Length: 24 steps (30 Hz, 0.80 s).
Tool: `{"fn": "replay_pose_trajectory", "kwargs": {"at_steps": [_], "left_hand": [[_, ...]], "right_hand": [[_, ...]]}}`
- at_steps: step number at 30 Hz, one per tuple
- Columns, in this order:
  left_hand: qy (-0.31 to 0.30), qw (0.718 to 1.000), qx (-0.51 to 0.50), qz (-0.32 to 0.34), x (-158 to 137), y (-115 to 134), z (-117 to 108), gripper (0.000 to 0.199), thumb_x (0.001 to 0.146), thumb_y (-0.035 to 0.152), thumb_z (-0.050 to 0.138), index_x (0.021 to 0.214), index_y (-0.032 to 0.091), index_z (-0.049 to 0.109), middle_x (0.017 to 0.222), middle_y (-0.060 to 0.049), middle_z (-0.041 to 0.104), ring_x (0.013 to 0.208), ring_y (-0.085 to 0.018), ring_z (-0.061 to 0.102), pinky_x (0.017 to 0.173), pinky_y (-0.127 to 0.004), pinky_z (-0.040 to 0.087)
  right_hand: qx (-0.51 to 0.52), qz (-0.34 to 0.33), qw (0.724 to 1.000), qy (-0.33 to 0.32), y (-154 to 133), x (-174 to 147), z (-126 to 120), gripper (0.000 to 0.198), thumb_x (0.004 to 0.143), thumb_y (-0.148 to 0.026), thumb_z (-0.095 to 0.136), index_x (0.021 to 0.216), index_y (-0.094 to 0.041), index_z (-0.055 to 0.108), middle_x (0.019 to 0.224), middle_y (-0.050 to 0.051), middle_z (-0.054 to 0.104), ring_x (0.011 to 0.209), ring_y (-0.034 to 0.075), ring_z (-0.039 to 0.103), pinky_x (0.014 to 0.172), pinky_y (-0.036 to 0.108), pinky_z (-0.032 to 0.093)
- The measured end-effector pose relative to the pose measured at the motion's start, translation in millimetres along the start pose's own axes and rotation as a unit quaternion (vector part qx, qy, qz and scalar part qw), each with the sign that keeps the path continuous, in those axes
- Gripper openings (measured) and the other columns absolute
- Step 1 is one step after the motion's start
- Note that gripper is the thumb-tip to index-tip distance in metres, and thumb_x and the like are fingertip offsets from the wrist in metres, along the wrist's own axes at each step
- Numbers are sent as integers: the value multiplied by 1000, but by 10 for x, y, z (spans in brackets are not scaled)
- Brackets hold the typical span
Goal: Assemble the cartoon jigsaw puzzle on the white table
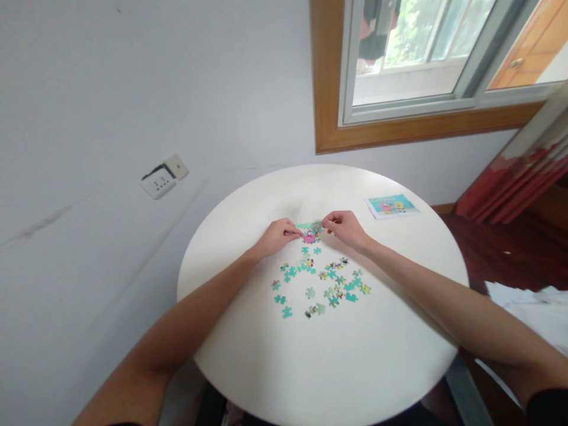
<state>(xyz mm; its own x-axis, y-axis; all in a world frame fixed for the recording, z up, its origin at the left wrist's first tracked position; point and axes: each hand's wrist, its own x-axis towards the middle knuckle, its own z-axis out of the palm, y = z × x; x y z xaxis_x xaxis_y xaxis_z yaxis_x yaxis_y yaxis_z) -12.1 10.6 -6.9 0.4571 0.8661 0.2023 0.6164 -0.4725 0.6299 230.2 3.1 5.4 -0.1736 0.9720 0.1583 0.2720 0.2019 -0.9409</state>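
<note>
A small joined section of a jigsaw puzzle, green along its top with a pink figure, lies toward the far side of the round white table. At its left edge my left hand is closed, thumb and fingertips pinched on the jigsaw pieces there. My right hand has its fingers curled and pinched at the upper right edge of the section, by a greyish piece. What exactly lies between the fingertips is partly hidden. Loose teal jigsaw pieces lie just in front of the section.
Several loose pieces are scattered over the table's middle, nearer to me. A picture card with cartoon figures lies at the back right. A wall with a socket and a window stand behind the table; a red curtain hangs at right.
</note>
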Motion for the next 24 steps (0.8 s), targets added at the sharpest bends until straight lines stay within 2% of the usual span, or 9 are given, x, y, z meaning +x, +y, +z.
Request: {"fn": "replay_pose_trajectory", "kwargs": {"at_steps": [3,5,8,10,13,16,18,24], "left_hand": [[9,1000,9,4,-3,36,-64,20,85,29,64,95,19,78,89,-4,62,70,-12,53,67,-24,41],[-14,999,30,8,-33,117,-179,19,84,29,63,92,19,77,88,-4,64,72,-13,55,69,-25,41],[-137,989,55,21,-150,295,-416,14,81,29,65,81,21,77,81,-3,68,72,-14,58,70,-24,41],[-212,976,54,-11,-261,402,-546,10,75,30,70,71,21,75,69,-1,68,63,-13,58,62,-23,39],[-292,953,46,-60,-416,485,-609,18,65,36,79,61,21,71,55,1,63,50,-13,54,50,-24,34],[-307,945,74,-86,-497,485,-546,25,51,35,87,53,21,66,47,3,58,43,-12,46,46,-25,29],[-304,943,98,-91,-501,460,-502,25,48,29,88,52,20,64,47,4,57,42,-11,44,47,-25,29],[-272,947,155,-69,-338,276,-567,10,58,16,77,62,21,69,62,1,66,57,-15,57,54,-24,34]], "right_hand": [[0,-1,1000,1,-9,1,-5,14,73,-25,59,71,-14,67,64,4,65,57,13,57,56,25,43],[-2,-1,1000,3,-20,2,-12,14,73,-25,58,71,-14,67,64,4,65,57,13,57,56,25,44],[-2,-1,1000,7,-36,2,-25,13,72,-24,58,70,-14,67,64,4,65,58,13,58,56,25,44],[1,-1,1000,7,-38,2,-30,13,72,-23,58,69,-14,66,64,4,66,58,13,58,56,25,44],[4,1,1000,4,-27,4,-29,13,72,-24,58,69,-15,66,64,4,66,58,13,58,56,26,44],[4,3,1000,1,-12,4,-26,14,72,-25,58,69,-15,67,64,4,66,58,14,58,55,26,43],[4,5,1000,1,-8,3,-26,15,72,-26,58,69,-14,67,64,4,65,58,14,58,54,25,42],[-6,5,1000,4,-11,-2,-23,16,72,-27,59,70,-14,68,60,3,63,56,13,56,52,24,40]]}}
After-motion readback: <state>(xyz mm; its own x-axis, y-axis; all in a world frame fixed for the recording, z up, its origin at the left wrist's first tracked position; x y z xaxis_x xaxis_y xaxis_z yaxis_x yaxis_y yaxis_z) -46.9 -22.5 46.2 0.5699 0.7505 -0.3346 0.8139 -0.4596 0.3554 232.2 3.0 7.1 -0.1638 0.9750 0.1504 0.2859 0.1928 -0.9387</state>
